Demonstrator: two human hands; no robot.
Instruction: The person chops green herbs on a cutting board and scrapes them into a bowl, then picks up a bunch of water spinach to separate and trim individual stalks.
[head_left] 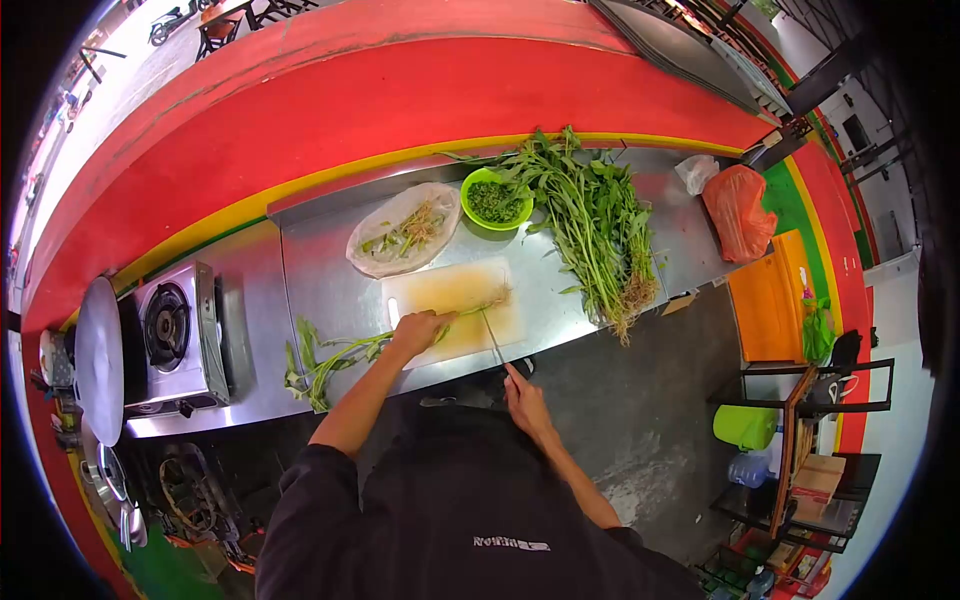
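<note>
**Clerk:** Where the counter crosses the middle of the frame, how do the two hands enter the list?

**Checker:** Item one, left hand [420, 328]: fingers curled shut over a bundle of green stems [340, 353], pressing it down on the cutting board [450, 288]. The bundle's leafy end trails off the board toward the lower left, and its root end lies on the board's right half.

**Clerk:** And the other?

**Checker:** Item two, right hand [526, 402], lower centre: closed around the handle of a knife [492, 336]. The blade is thin, narrow and metal, and angles up toward the stems just right of the left hand. I cannot tell whether the edge touches them.

**Clerk:** Materials, please.

**Checker:** The board is pale, rectangular and smooth, stained yellowish in the middle. The steel counter [320, 275] is brushed and grey. A round bright green bowl [478, 186] above the board holds finely chopped greens. A crinkled clear plastic bag [402, 232], left of the bowl, holds stringy trimmings. A large heap of leafy stalks [595, 215] lies to the right, its roots pointing toward the lower right. A boxy metal gas stove [170, 330] stands at the left. A glossy orange bag [738, 212] sits at the upper right.
</note>
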